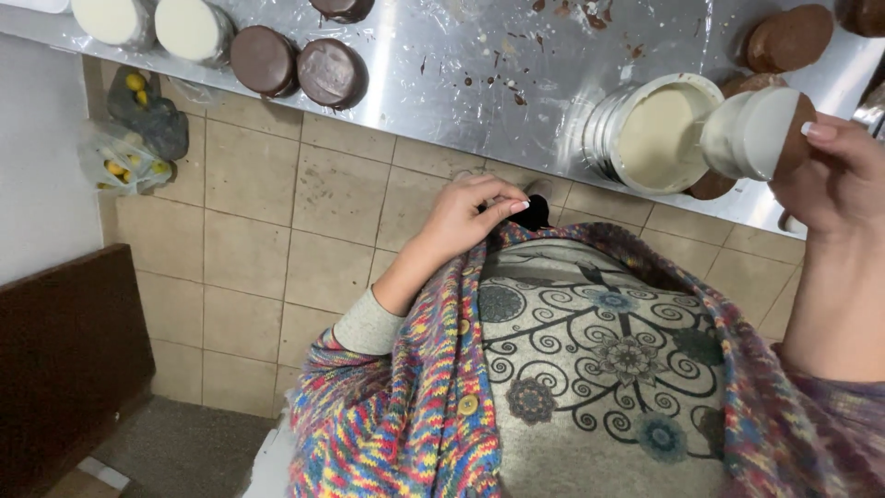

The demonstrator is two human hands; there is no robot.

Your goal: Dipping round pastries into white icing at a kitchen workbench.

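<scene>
Your right hand [834, 171] grips a round cake [761, 132], half coated in white glaze, held tilted just over the right rim of the metal bowl of white glaze [656, 136] on the steel counter [461, 65]. Your left hand [466, 217] pinches the edge of your knitted cardigan [415, 406] near your chest. Chocolate-coated cakes [297, 65] sit far left on the counter.

place: confectionery kitchen | steel worktop [442, 83] | chocolate-coated cakes [297, 66] | tub of white glaze [656, 136] | tiled wall [277, 240]
</scene>
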